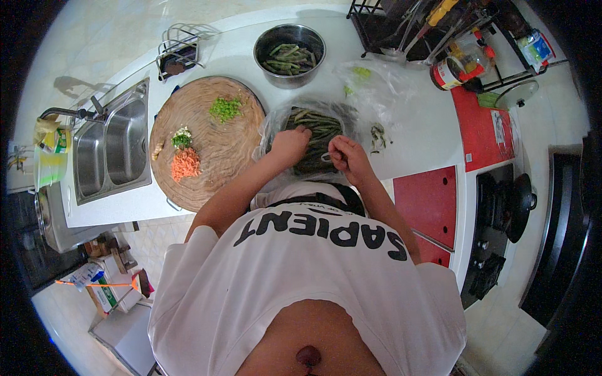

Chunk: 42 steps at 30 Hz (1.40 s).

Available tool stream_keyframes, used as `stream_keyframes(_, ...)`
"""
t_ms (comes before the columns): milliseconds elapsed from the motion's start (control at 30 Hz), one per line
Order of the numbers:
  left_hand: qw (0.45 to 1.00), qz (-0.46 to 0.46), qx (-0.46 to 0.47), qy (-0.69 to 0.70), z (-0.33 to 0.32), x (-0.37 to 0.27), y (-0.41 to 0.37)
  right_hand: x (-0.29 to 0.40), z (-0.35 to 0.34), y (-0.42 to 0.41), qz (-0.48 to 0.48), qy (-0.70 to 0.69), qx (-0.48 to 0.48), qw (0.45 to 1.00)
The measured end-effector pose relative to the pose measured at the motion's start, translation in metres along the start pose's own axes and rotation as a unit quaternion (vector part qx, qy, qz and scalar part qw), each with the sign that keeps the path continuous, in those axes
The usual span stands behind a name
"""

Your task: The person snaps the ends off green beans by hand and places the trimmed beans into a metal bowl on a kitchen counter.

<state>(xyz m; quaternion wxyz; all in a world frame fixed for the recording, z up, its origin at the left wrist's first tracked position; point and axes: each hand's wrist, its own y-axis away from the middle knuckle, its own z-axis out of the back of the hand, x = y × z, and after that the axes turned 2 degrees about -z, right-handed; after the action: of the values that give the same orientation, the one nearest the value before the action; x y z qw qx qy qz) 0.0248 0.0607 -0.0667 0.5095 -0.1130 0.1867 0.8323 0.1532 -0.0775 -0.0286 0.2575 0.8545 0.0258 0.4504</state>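
A clear plastic bag (270,134) lies spread open at the counter's front edge, with many long green beans (320,120) inside. My left hand (292,144) reaches over the bag's left side, fingertips down among the beans; whether it grips one is hidden. My right hand (349,157) is at the bag's right side with its fingers curled inward. A small pale piece shows by its fingertips, too unclear to name or to tell if it is held. Behind the bag stands a steel pot (290,81) holding snapped bean pieces (289,58).
Left is a round wooden chopping board (225,155) with chopped greens (225,109), minced garlic (182,131) and chopped orange food (185,164). Beyond it is a double sink (127,141). At right are bean scraps (377,137), another plastic bag (381,84), a jar (447,74) and a gas stove (489,225).
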Motion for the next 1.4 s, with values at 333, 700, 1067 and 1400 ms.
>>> stream_keyframes(333,0.908,0.021,-0.179,0.379,0.011,0.014,0.002,0.003,-0.003,0.001,0.042,0.029,-0.019,0.999)
stream_keyframes(700,0.587,0.094,-0.087,0.8,0.047,-0.002,0.026,0.019,-0.028,-0.008,0.054,0.173,0.005,0.983)
stream_keyframes(1067,0.795,0.061,-0.225,0.561,0.046,-0.009,0.039,0.077,-0.047,-0.039,0.125,0.25,0.013,0.96)
stream_keyframes(1400,0.775,0.129,-0.468,0.404,0.036,-0.024,0.038,0.098,-0.032,-0.048,0.105,0.335,0.101,0.931)
